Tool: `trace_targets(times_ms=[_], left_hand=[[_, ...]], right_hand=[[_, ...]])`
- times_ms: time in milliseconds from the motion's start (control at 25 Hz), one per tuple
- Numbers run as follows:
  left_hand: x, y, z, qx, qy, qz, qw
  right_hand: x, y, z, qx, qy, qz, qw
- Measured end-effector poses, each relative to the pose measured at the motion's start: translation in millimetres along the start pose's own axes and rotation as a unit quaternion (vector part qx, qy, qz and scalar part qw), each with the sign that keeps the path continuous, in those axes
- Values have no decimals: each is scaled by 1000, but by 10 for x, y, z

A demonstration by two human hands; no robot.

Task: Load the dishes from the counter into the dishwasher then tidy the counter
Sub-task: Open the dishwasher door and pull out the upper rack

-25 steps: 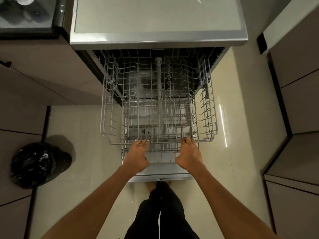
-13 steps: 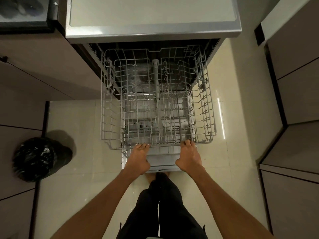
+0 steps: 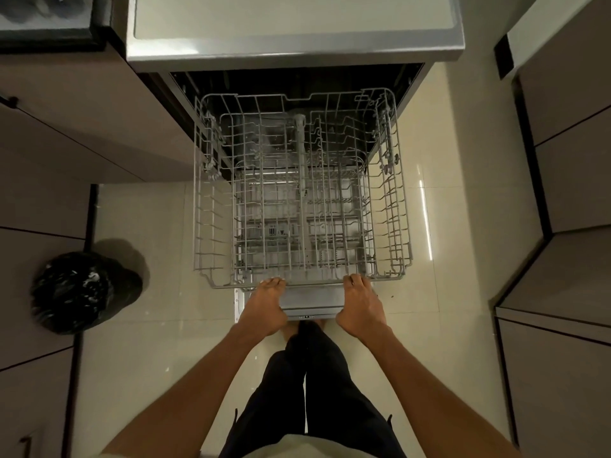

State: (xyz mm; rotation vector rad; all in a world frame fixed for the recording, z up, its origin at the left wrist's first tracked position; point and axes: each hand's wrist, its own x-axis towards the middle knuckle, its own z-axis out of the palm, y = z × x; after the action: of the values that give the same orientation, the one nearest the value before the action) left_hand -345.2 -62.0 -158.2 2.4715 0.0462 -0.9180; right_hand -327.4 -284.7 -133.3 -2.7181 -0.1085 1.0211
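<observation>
Both hands grip the front rail of the upper rack (image 3: 302, 193) in the head view. Left hand (image 3: 264, 309) has its fingers curled over the wire rim near the rack's front left, knuckles up, thumb tucked below. Right hand (image 3: 362, 307) does the same toward the front right, fingers hooked over the same rail. Neither hand holds anything else; each is clamped on the rack's edge.

That grey wire rack stands pulled out over the open dishwasher door (image 3: 310, 300), directly ahead of the hands and touching them at its near edge. Through its mesh a lower rack (image 3: 297, 233) shows, also drawn out. No dishes sit in either rack. A spray arm tube (image 3: 300, 150) runs down the middle of the upper rack.

No writing or brand can be read; small dark marks on the door's front edge are too small to make out.

Above the machine lies a pale countertop (image 3: 291, 18) with a metal edge. A black bin bag (image 3: 74, 292) sits on the tiled floor (image 3: 139, 213) to the left, well apart from the rack. Brown cabinet fronts (image 3: 568, 180) flank both sides. Dark trousers (image 3: 317, 391) show below the arms.
</observation>
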Motion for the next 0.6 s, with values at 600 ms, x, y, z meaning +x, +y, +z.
trace_targets(times_ms=[600], left_hand=[[-160,-11,100,53,-10,24,998]], right_hand=[[-62,39,83,-39,-35,-27,998]])
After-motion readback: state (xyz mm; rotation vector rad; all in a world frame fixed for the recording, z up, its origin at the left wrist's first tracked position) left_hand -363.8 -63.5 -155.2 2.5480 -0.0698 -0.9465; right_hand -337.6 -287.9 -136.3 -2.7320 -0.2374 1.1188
